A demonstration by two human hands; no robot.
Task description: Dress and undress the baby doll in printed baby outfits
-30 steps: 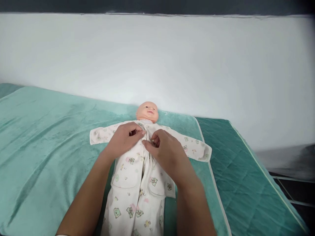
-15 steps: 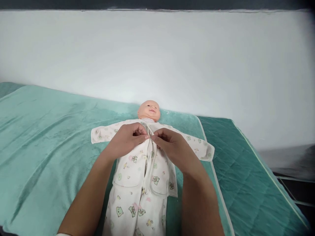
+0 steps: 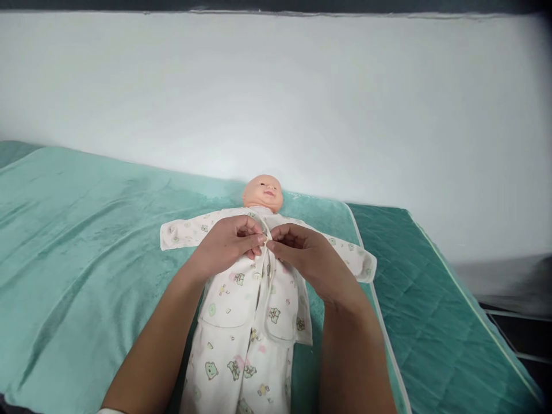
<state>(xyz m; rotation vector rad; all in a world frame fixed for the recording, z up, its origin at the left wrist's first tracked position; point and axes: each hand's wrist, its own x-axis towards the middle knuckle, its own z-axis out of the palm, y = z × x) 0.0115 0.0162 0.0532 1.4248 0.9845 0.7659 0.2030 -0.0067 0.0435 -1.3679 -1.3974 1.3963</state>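
A baby doll (image 3: 262, 192) lies on its back, dressed in a white bear-print jacket (image 3: 230, 299) and matching trousers (image 3: 235, 368). Both sleeves stretch out to the sides. At the upper chest my left hand (image 3: 228, 244) pinches the jacket's front edge, fingers closed. My right hand (image 3: 302, 253) pinches the opposite front edge, its fingertips almost touching those of the left. A small button seems to sit between the fingertips, mostly covered. Lower on the front, another pale button (image 3: 257, 276) shows, and below it the jacket's two edges lie slightly apart.
Under the doll spreads a light green blanket (image 3: 99, 259) with wrinkles at the left. A darker green quilted mattress cover (image 3: 431, 305) shows at the right, up to the bed's edge. Behind the doll's head rises a white wall (image 3: 276, 98).
Both hands stay at the jacket's chest opening. The left fingertips have shifted slightly, with more fingers showing beneath the thumb. The whole view has moved a little.
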